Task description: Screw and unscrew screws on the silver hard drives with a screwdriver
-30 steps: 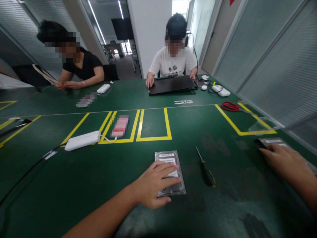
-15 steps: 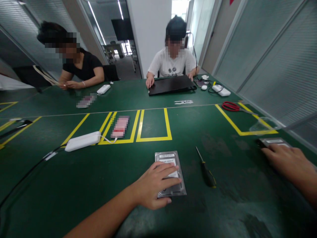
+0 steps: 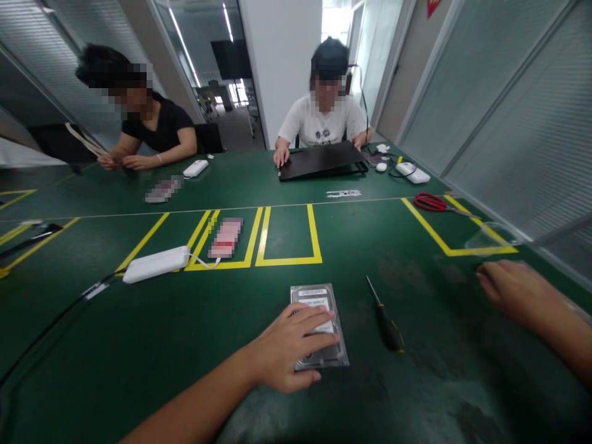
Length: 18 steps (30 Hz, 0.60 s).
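Note:
A silver hard drive [image 3: 340, 351] with a white label lies flat on the green table. My left hand [image 3: 296, 345] rests across it, fingers spread over the label and thumb past its near edge. Off to the right, my right hand [image 3: 518, 290] is curled over a second hard drive [image 3: 479, 267], of which only a dark edge shows; the fingertips are hidden. Between the hands lies a screwdriver [image 3: 387, 324] with a black and yellow handle, its tip pointing away from me and touched by neither hand.
Beyond my right hand are a clear plastic piece [image 3: 493, 236] and red-handled scissors [image 3: 432, 201]. A white power bank [image 3: 156, 264] is cabled to a phone [image 3: 226, 237] on the left. Across the table, one person handles a black panel [image 3: 321, 160]; another sits further left.
My right hand has shifted over the second drive, covering its label, and its fingers have curled more. The left hand stays on its drive. The view has tilted slightly.

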Tool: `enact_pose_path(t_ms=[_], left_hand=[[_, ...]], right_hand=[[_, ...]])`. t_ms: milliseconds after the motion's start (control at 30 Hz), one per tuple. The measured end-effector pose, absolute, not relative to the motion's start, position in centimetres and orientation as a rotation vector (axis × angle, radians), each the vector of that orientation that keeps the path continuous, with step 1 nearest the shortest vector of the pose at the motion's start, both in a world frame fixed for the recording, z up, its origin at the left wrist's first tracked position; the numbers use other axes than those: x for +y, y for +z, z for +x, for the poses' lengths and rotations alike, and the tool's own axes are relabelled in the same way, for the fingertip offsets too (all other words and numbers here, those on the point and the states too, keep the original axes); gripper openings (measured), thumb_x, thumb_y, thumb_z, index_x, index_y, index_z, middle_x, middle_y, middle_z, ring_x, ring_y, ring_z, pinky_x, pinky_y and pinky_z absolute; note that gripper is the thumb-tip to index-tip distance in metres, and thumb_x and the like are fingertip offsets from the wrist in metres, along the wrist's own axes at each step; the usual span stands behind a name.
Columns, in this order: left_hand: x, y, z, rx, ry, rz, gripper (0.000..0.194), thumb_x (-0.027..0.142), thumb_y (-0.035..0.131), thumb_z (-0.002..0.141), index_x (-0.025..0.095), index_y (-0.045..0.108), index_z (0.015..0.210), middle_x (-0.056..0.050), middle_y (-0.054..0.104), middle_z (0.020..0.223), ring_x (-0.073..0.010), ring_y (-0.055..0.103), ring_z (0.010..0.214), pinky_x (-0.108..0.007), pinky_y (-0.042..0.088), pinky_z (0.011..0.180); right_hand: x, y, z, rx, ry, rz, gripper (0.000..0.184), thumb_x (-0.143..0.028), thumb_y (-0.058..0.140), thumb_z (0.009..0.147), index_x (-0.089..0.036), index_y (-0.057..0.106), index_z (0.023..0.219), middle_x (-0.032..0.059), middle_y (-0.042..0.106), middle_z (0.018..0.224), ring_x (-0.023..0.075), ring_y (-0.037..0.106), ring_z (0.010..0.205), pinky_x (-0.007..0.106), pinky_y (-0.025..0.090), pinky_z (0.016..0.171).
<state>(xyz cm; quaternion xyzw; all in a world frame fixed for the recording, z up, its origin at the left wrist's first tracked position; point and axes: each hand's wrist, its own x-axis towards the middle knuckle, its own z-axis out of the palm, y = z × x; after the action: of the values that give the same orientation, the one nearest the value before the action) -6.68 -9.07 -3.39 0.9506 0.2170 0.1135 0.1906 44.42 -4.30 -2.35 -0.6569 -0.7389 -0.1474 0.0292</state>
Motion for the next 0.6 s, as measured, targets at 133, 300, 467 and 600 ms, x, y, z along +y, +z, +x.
enact_pose_path(t_ms=[133,300,467,600], left_hand=[[-9.1,-3.5,-6.7,0.602,0.354,2.671,0.069,0.041,0.065,0.077,0.026,0.045,0.142,-0.01,0.034,0.156,-0.034,0.036,0.141,-0.053,0.027,0.112],[-9.1,-3.4,-6.7,0.597,0.367,2.663,0.07,0.042,0.065,0.077,0.026,0.045,0.142,-0.01,0.034,0.156,-0.0345,0.036,0.14,-0.053,0.027,0.112],[-9.2,-3.2,-6.7,0.591,0.359,2.662,0.069,0.048,0.063,0.079,0.026,0.045,0.142,-0.012,0.035,0.156,-0.0344,0.036,0.141,-0.054,0.028,0.112],[-9.1,-3.1,-6.8,0.548,0.467,2.618,0.074,0.056,0.064,0.078,0.021,0.045,0.141,-0.014,0.043,0.15,-0.0348,0.04,0.137,-0.054,0.027,0.114]], right_hand=[[-4.7,0.0,37.7,-2.358,-0.152,-1.849,0.01,-0.024,0.052,0.091,-0.017,0.056,0.084,0.0117,0.061,0.081,0.0196,0.056,0.076,0.034,0.042,0.074],[-6.9,2.0,28.4,-2.43,0.059,-1.448,0.014,-0.029,0.045,0.094,-0.02,0.053,0.087,0.0064,0.058,0.08,0.0184,0.053,0.074,0.034,0.042,0.071],[-9.1,2.6,20.9,-2.489,0.188,-1.279,0.014,-0.026,0.041,0.096,-0.02,0.052,0.09,0.0046,0.058,0.084,0.018,0.052,0.076,0.035,0.041,0.073],[-10.3,1.5,16.7,-2.415,0.356,-1.196,0.014,-0.022,0.038,0.096,-0.019,0.051,0.09,0.0052,0.058,0.085,0.0176,0.051,0.077,0.033,0.041,0.073]])
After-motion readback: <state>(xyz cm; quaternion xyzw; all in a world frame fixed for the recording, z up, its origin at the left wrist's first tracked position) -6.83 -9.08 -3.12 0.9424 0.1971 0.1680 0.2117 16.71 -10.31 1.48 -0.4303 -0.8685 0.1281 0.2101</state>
